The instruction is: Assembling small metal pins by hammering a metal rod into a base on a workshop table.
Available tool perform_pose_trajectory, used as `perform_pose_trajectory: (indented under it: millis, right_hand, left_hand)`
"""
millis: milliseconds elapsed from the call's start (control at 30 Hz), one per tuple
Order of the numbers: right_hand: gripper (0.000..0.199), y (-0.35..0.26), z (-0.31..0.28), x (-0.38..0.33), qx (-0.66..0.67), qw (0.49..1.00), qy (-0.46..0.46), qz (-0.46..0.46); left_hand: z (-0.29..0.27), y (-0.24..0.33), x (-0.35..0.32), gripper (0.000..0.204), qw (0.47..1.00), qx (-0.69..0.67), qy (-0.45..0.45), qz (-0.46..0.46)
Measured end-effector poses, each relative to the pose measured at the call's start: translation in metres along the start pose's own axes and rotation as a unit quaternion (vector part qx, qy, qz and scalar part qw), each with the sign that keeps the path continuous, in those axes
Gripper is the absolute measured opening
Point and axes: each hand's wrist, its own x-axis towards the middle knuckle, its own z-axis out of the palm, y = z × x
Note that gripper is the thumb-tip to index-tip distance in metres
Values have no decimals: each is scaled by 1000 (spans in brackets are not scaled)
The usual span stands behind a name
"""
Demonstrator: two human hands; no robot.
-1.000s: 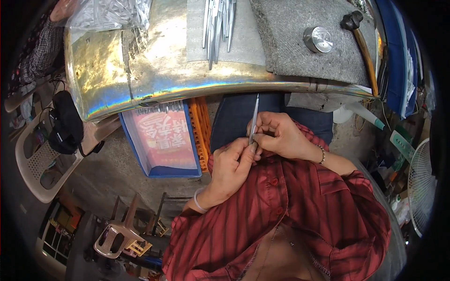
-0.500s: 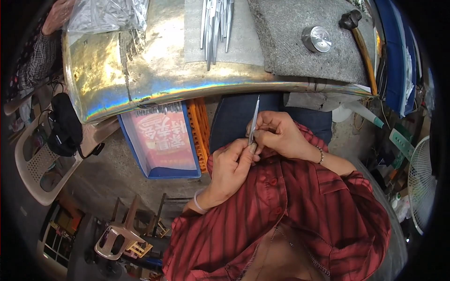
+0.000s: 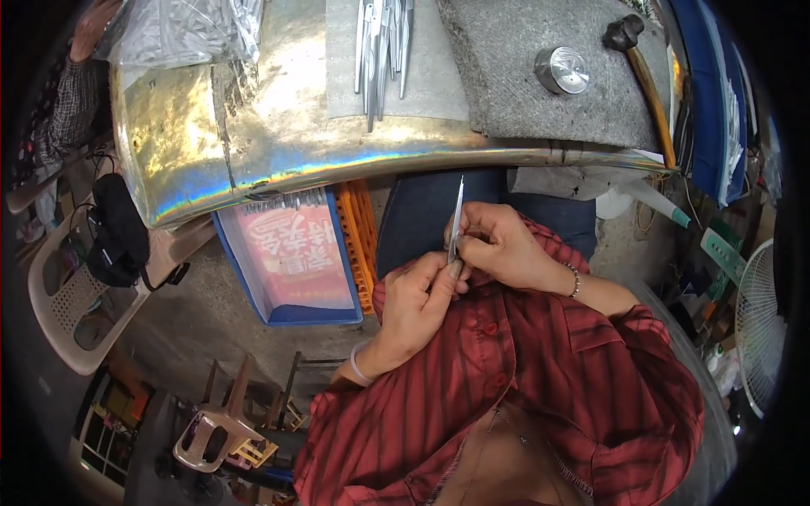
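Observation:
Slim, pointed silver tweezers (image 3: 457,221) stand upright in front of my shirt, tips toward the table. My left hand (image 3: 415,305) is closed on their lower end, thumb laid along it. From the right, my right hand (image 3: 504,244) is closed beside the middle of the tweezers, thumb and fingers pinching there; its fingertips are partly hidden. On the table ahead, several similar silver tweezers (image 3: 384,55) lie in a bunch on a pale grey sheet (image 3: 434,93).
A dark grey mat (image 3: 523,110) carries a round metal block (image 3: 563,70) and a wooden-handled hammer (image 3: 648,84). A clear bag (image 3: 181,34) of white pieces lies at far left. Below the table edge stands a blue tray (image 3: 312,314) beside an orange crate (image 3: 354,244). Another person's hand (image 3: 89,34) shows at upper left.
Both hands keep nearly the same hold on the tweezers. The view has shifted slightly, so the table things appear a little further left.

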Motion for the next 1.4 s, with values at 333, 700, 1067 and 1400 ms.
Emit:
perform_pose_trajectory:
  millis: [333, 700, 1067, 1400]
  right_hand:
    - [6, -1, -3, 0, -34, 999, -27, 1]
    - [9, -2, -2, -1, -40, 999, -18, -5]
    - [13, -7, -6, 4, 96, 990, -65, -81]
    - [20, -8, -9, 7, 54, 986, -41, -150]
  left_hand:
    - [1, -3, -1, 13, 1000, -2, -4, -7]
    - [-4, 1, -2, 20, 999, 6, -38, -22]
    - [-14, -9, 6, 18, 947, -280, -136, -82]
    - [-7, 4, 13, 24, 964, -246, -90, -38]
